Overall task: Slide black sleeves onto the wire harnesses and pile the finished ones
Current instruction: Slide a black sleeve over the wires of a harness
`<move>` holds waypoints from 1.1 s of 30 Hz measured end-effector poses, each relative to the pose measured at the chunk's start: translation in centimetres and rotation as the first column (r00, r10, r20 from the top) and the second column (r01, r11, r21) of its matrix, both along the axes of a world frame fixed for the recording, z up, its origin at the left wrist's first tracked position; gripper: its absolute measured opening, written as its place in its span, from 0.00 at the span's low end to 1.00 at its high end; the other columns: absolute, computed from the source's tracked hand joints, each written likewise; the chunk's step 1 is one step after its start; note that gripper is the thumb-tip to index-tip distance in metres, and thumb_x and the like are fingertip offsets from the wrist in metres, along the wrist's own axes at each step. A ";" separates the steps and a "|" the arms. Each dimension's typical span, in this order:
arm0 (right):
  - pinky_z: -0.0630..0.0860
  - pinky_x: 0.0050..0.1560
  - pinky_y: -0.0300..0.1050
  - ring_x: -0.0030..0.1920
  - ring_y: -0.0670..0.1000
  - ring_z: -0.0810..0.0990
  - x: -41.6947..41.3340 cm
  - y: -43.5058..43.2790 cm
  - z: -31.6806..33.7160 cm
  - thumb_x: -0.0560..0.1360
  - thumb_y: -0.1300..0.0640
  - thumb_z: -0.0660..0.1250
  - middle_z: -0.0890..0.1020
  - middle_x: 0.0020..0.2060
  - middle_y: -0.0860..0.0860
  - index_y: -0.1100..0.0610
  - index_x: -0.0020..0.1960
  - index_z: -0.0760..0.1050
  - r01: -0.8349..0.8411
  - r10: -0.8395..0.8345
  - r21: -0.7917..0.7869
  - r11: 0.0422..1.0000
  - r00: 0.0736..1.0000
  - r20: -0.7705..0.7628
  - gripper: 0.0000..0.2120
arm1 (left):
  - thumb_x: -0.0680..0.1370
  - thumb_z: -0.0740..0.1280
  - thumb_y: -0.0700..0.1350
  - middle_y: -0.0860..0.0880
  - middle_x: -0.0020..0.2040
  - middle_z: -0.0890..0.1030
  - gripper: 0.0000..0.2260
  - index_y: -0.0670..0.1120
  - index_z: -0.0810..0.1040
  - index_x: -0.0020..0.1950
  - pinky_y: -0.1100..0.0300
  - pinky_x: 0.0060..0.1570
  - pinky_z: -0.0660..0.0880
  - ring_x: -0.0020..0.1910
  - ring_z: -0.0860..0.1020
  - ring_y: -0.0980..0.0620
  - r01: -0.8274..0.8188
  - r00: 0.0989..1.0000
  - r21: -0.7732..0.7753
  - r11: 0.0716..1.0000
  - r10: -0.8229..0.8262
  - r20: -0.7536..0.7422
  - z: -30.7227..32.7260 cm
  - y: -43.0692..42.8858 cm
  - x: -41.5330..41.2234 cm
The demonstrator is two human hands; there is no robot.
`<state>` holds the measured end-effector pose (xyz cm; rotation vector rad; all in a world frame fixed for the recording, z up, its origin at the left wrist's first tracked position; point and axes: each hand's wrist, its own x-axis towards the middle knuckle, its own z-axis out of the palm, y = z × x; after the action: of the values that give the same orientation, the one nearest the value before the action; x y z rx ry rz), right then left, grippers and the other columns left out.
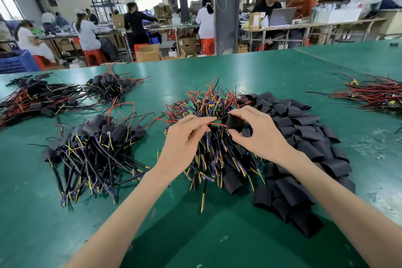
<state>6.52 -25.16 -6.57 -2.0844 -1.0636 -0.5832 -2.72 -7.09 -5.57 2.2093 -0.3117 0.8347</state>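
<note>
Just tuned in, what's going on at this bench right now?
A person is sleeving wire harnesses on a green table. The left hand pinches a red wire of a harness from the middle heap, while the right hand pinches a black sleeve beside it, not yet slid on. Loose sleeves lie heaped to the right, and finished sleeved harnesses are piled to the left.

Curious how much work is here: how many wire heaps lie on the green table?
5: far-left heap, back-left heap, near-left heap, centre heap, far-right heap. Others may lie outside the view.
</note>
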 end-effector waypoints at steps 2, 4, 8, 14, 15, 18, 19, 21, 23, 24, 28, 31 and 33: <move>0.74 0.52 0.47 0.46 0.49 0.76 0.0 0.0 0.0 0.70 0.61 0.71 0.78 0.46 0.49 0.57 0.57 0.77 -0.003 0.003 0.004 1.000 1.000 0.007 0.15 | 0.79 0.63 0.35 0.53 0.41 0.80 0.13 0.51 0.82 0.54 0.59 0.47 0.71 0.45 0.76 0.52 0.004 0.999 -0.023 1.000 -0.005 -0.036 0.0 -0.1 0.0; 0.75 0.52 0.48 0.46 0.49 0.77 0.0 0.0 0.1 0.70 0.62 0.71 0.78 0.46 0.50 0.58 0.57 0.77 -0.007 0.007 0.006 1.000 1.000 0.013 0.15 | 0.79 0.64 0.38 0.56 0.41 0.80 0.13 0.57 0.80 0.48 0.52 0.51 0.71 0.46 0.77 0.52 -0.011 0.998 -0.063 0.998 0.007 -0.067 0.1 -0.3 -0.1; 0.75 0.52 0.49 0.47 0.49 0.77 -0.1 0.0 0.1 0.70 0.62 0.71 0.79 0.47 0.50 0.57 0.57 0.77 -0.035 0.035 0.007 0.999 0.999 0.003 0.16 | 0.79 0.65 0.38 0.57 0.42 0.80 0.13 0.58 0.78 0.45 0.58 0.50 0.71 0.46 0.77 0.54 -0.034 0.994 -0.191 0.981 0.014 -0.104 0.0 -0.5 -0.1; 0.74 0.52 0.46 0.47 0.51 0.78 -0.5 0.1 0.3 0.69 0.63 0.73 0.79 0.48 0.52 0.60 0.57 0.77 -0.109 0.108 0.020 0.994 0.994 0.015 0.17 | 0.79 0.64 0.38 0.56 0.41 0.79 0.07 0.48 0.80 0.48 0.72 0.44 0.67 0.41 0.75 0.65 -0.065 0.995 -0.247 0.967 0.043 -0.094 -0.1 -0.3 0.1; 0.73 0.52 0.45 0.47 0.50 0.77 -0.6 0.1 0.4 0.69 0.63 0.73 0.79 0.48 0.52 0.60 0.57 0.77 -0.115 0.114 0.027 0.993 0.993 0.016 0.17 | 0.79 0.64 0.38 0.56 0.41 0.79 0.08 0.50 0.80 0.47 0.71 0.45 0.67 0.42 0.75 0.63 -0.069 0.994 -0.243 0.968 0.046 -0.100 -0.2 -0.3 0.1; 0.73 0.53 0.43 0.47 0.48 0.77 -0.8 0.2 0.5 0.69 0.63 0.73 0.79 0.48 0.52 0.61 0.58 0.77 -0.125 0.125 0.038 0.991 0.992 0.013 0.17 | 0.79 0.65 0.39 0.58 0.43 0.80 0.12 0.57 0.77 0.45 0.60 0.50 0.69 0.47 0.76 0.52 -0.090 0.992 -0.207 0.974 0.068 -0.110 -0.3 -0.5 0.1; 0.73 0.53 0.43 0.47 0.48 0.77 -0.9 0.3 0.5 0.69 0.63 0.73 0.79 0.48 0.52 0.61 0.58 0.77 -0.125 0.125 0.034 0.992 0.992 0.015 0.17 | 0.78 0.65 0.39 0.59 0.43 0.79 0.12 0.57 0.77 0.45 0.59 0.50 0.69 0.47 0.77 0.51 -0.095 0.992 -0.184 0.978 0.077 -0.102 -0.3 -0.5 0.1; 0.73 0.54 0.43 0.48 0.49 0.77 -0.9 0.3 0.5 0.69 0.63 0.73 0.79 0.48 0.52 0.61 0.58 0.77 -0.123 0.123 0.023 0.992 0.992 0.019 0.17 | 0.78 0.66 0.39 0.60 0.43 0.79 0.11 0.57 0.78 0.46 0.63 0.49 0.69 0.47 0.77 0.53 -0.103 0.993 -0.151 0.983 0.093 -0.073 -0.4 -0.6 0.0; 0.73 0.54 0.44 0.48 0.50 0.77 -0.9 0.3 0.5 0.69 0.63 0.73 0.79 0.48 0.52 0.61 0.58 0.77 -0.119 0.118 0.018 0.993 0.993 0.024 0.17 | 0.78 0.65 0.39 0.57 0.43 0.80 0.10 0.56 0.78 0.47 0.63 0.50 0.69 0.47 0.77 0.54 -0.102 0.995 -0.170 0.980 0.099 -0.027 -0.3 -0.7 0.0; 0.73 0.54 0.45 0.48 0.50 0.78 -0.9 0.2 0.5 0.70 0.63 0.72 0.79 0.49 0.52 0.61 0.58 0.77 -0.110 0.109 0.017 0.994 0.994 0.021 0.17 | 0.79 0.65 0.39 0.56 0.44 0.80 0.10 0.56 0.78 0.47 0.64 0.49 0.70 0.46 0.77 0.56 -0.100 0.995 -0.197 0.975 0.104 0.007 -0.3 -0.7 -0.1; 0.74 0.54 0.49 0.49 0.51 0.78 -0.8 0.2 0.5 0.70 0.62 0.72 0.79 0.49 0.52 0.60 0.59 0.77 -0.077 0.077 0.015 0.997 0.997 0.019 0.17 | 0.79 0.64 0.38 0.55 0.42 0.80 0.09 0.52 0.77 0.47 0.70 0.46 0.70 0.42 0.77 0.63 -0.055 0.996 -0.301 0.952 0.073 0.051 -0.1 -0.7 -0.2; 0.74 0.54 0.46 0.48 0.48 0.78 -0.9 0.2 0.6 0.70 0.62 0.73 0.79 0.49 0.50 0.59 0.58 0.78 -0.113 0.113 0.030 0.993 0.994 -0.003 0.17 | 0.79 0.64 0.38 0.55 0.43 0.80 0.07 0.50 0.79 0.48 0.68 0.47 0.71 0.43 0.77 0.59 -0.060 0.998 -0.247 0.967 0.056 -0.020 -0.3 -0.8 -0.1; 0.74 0.54 0.42 0.48 0.45 0.77 -1.0 0.3 0.6 0.70 0.61 0.73 0.79 0.49 0.49 0.58 0.58 0.77 -0.133 0.134 0.044 0.990 0.991 -0.019 0.17 | 0.78 0.65 0.38 0.54 0.43 0.81 0.07 0.48 0.80 0.48 0.69 0.46 0.70 0.44 0.77 0.56 -0.086 0.996 -0.184 0.979 0.082 -0.031 -0.5 -0.8 -0.1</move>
<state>5.48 -24.89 -5.94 -1.9614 -1.1583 -0.5104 -2.82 -7.90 -6.05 2.0679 -0.1239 0.8475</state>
